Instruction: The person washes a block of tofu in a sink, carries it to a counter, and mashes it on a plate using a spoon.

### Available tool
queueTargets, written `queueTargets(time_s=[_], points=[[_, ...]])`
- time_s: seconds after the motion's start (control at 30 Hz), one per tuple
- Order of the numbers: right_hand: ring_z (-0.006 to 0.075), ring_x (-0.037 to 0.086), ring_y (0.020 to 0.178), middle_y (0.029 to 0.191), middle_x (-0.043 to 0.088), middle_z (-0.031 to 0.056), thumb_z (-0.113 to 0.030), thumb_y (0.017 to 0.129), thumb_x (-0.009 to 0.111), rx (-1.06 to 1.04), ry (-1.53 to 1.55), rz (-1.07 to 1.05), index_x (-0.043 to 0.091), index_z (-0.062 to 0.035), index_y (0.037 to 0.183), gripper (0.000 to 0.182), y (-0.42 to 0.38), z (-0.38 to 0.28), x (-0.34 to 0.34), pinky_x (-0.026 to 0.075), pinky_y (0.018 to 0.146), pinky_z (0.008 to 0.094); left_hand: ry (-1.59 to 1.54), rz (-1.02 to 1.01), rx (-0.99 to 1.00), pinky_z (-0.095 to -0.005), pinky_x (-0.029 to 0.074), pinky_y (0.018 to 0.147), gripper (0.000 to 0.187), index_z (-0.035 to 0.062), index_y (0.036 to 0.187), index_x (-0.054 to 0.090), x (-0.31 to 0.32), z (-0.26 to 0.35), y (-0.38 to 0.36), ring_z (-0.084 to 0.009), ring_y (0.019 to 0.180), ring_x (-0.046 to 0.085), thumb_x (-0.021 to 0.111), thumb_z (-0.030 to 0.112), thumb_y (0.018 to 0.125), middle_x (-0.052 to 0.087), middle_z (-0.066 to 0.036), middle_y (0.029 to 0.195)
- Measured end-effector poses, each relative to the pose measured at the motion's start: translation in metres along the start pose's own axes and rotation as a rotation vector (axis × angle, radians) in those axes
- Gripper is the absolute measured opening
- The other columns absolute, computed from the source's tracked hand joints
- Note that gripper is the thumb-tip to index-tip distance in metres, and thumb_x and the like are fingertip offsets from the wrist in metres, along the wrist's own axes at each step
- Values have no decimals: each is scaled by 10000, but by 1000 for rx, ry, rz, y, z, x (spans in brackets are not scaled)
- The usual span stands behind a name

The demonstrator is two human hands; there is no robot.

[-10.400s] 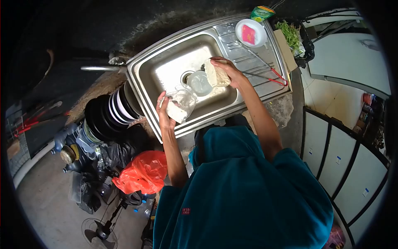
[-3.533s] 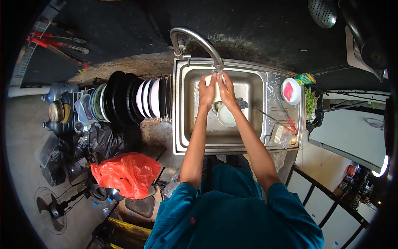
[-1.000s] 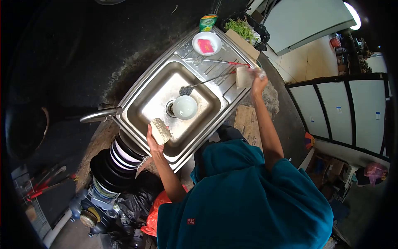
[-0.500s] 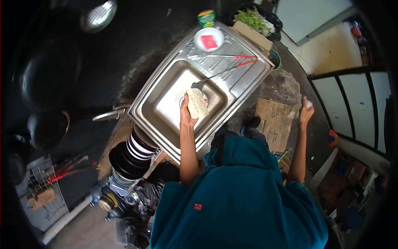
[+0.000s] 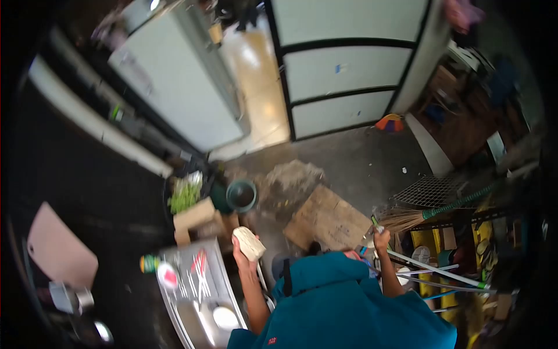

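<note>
My left hand [image 5: 243,256] is raised in front of me and grips a pale, rough block [image 5: 250,242]. Out to the right, my right hand [image 5: 381,238] is closed on a small crumpled clear wrapper [image 5: 372,235], close to a broom [image 5: 407,219] and several leaning poles. The steel sink [image 5: 185,311] lies at the lower left, behind my left arm. It holds a white bowl [image 5: 224,317]. On its draining board lie red-handled tongs [image 5: 199,269] and a white dish with a pink piece [image 5: 168,276].
A dark green bucket [image 5: 241,195], a basket of greens [image 5: 185,195] and a cardboard box [image 5: 195,216] stand past the sink's end. Flattened cardboard [image 5: 325,221] covers the floor ahead. A white fridge [image 5: 174,75] and panelled doors [image 5: 349,64] stand beyond. A wire rack [image 5: 430,192] lies at right.
The view has swung right, away from the sink toward the floor and doors. My left hand carried the pale block off the basin; my right hand moved the wrapper toward the broom corner.
</note>
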State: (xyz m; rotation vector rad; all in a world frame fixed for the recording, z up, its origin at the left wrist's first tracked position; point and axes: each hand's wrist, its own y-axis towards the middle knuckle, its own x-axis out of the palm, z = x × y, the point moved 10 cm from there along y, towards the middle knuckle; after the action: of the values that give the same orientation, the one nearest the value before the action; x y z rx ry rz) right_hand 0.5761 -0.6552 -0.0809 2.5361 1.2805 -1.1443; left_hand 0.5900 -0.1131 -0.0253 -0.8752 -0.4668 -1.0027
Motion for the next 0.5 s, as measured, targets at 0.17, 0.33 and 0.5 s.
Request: queueTargets(time_s=[0.17,0.33,0.5], points=[[194,590,664,709,629,121,-234,763,684,115,200,274,616,26,850,283,59,45,-36,467,643,368,208,-177,-189,-439,506,736,477,62,1168,497,147,-84,90,-313,882,599,497,447,885,580,-136,1049],[250,614,702,751,635,192,-296,737,681,223,63,323,600,45,820,361,138,123,-42,455,631,394,371,-388,-438,-412,505,761,522,64,1177,487,291,-181,139,-279,878,601,467,497,887,591,-121,1018],[350,613,843,883,626,257,-295,737,672,353,55,383,587,73,935,426,140,104,-82,456,730,422,434,-573,-600,-404,499,810,474,68,1174,489,403,-280,194,-260,898,597,467,455,901,589,-102,1040]])
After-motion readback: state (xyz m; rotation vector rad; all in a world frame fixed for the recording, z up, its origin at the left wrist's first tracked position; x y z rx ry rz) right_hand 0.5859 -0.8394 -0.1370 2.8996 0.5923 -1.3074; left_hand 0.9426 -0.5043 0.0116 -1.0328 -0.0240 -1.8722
